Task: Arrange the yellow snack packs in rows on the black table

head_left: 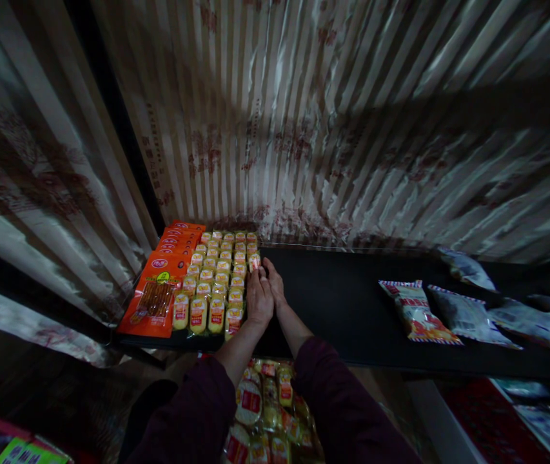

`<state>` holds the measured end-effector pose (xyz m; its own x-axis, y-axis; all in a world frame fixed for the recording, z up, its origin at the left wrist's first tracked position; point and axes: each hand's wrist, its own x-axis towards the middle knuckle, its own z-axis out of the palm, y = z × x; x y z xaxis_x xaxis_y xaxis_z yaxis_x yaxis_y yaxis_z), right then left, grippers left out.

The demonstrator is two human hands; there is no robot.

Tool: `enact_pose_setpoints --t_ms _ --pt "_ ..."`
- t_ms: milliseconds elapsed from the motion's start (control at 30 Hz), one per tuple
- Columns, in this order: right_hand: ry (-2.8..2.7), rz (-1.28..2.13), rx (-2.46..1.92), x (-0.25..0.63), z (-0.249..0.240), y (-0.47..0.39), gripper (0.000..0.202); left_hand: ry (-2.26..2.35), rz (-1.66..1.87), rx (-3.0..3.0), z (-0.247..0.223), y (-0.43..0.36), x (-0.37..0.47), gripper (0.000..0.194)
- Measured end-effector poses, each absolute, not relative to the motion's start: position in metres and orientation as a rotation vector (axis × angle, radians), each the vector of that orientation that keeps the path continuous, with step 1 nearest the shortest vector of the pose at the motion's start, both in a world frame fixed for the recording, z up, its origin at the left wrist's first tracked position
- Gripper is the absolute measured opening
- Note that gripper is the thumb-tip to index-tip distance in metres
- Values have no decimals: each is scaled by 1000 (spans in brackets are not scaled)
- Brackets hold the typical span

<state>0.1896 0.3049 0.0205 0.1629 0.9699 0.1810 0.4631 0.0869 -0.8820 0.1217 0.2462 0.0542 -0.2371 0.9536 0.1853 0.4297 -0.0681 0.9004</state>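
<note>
Rows of small yellow wrapped snack cakes point(216, 277) with red and white labels lie closely packed on a black shelf point(327, 303). At the right edge of these rows, my left hand point(259, 301) reaches forward, its fingertips closed on one wrapped cake point(254, 261) in the rightmost column. Close against it on the right is my right hand point(275, 283), fingers stretched forward and slightly bent, with its fingertips beside the same cake. Whether the right fingers touch the cake is unclear. The left hand hides part of the nearby cakes.
Overlapping orange snack packets point(156, 290) lie left of the cakes. Puffed bags point(420, 312) rest on the shelf's right part. Below the shelf, between my forearms, is a heap of wrapped cakes point(269, 412). A striped, printed sheet point(304, 129) hangs behind the shelf.
</note>
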Motion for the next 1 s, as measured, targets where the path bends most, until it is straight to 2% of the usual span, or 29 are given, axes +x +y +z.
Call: enact_pose_setpoints --t_ms 533,1000 --pt "-1274 702 -1472 184 27 241 36 1591 1116 1514 75 190 110 41" --pt "-1268 769 -1388 172 43 147 35 1397 1163 1667 63 109 85 40"
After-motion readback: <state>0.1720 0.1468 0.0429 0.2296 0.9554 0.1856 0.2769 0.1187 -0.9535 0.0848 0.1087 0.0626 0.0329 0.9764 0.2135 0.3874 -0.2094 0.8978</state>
